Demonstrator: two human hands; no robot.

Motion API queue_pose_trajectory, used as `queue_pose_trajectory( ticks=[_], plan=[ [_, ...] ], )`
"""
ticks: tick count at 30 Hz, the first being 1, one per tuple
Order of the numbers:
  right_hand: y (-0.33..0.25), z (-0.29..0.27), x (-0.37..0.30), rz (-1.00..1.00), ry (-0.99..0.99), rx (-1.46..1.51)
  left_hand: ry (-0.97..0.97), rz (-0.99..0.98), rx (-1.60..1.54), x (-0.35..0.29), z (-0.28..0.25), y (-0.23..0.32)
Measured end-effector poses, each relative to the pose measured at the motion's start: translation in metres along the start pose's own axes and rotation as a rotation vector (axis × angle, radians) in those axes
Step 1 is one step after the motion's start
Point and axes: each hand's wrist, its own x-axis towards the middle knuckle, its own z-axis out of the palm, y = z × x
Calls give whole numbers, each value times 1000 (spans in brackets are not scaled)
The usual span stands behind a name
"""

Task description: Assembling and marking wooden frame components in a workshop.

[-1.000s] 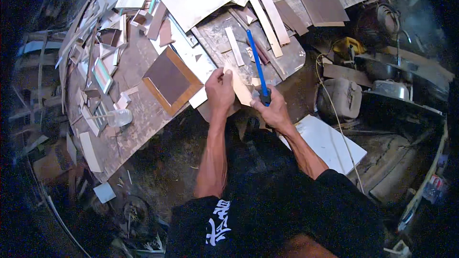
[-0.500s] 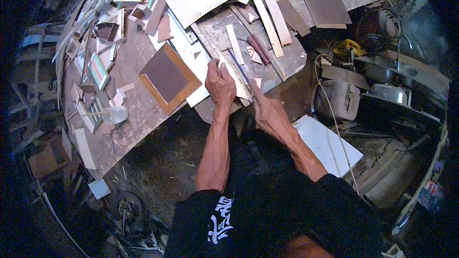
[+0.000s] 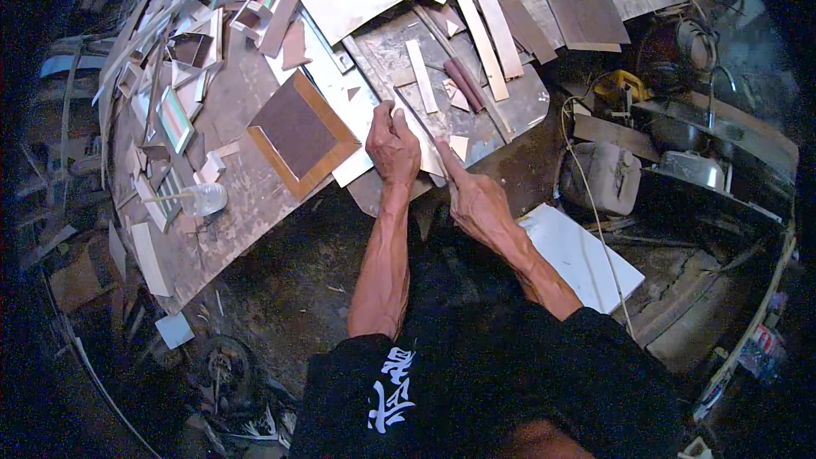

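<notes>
At a cluttered worktop [image 3: 242, 242], a left hand [image 3: 393, 153] clasps a pale wooden strip [image 3: 427, 154] while the right hand [image 3: 482, 208] grips a slim, dark tool [image 3: 419, 119].

Remote watch: I am seeing the right hand [image 3: 483, 208] turning its back upward, index finger [image 3: 452, 164] now stretching along the long tool [image 3: 416, 116]. Tool, showing broad and blue a second ago, is now lying thin and dark along the wood strip [image 3: 429, 157].

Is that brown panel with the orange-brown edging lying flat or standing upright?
Lying flat: the brown panel spreads its broad face upward on the workbench, its right corner overlapping a white board.
</notes>
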Motion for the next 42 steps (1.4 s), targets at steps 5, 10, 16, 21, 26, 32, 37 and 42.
queue_pose_trajectory(
  ticks=[5, 10, 16, 21, 26, 32, 37, 42],
  plan=[
    [4, 7, -6, -3, 24, -38, 12, -17, -12, -1, 1, 2],
    [-1, 7, -9, -8, 41, -47, 8, -26, -8, -2, 1, 4],
    [0, 8, -6, -54, 68, -103, 4, -26, -18, 0, 0, 4],
    [-1, 9, -8, -30, 39, -126, 2, -14, -20, -1, -1, 1],
    [1, 12, -12, -46, 80, -153, -2, -14, -38, 0, 2, -2],
    [-14, 14, 10, 41, -32, -309, 41, 85, -69, 1, 5, -10],
    [-11, 15, 30, -66, 57, -303, 59, 80, -107, 2, 9, -10],
    [-22, -4, 4, 62, -145, -311, 99, 103, -137, -1, 8, -14]
  ],
)
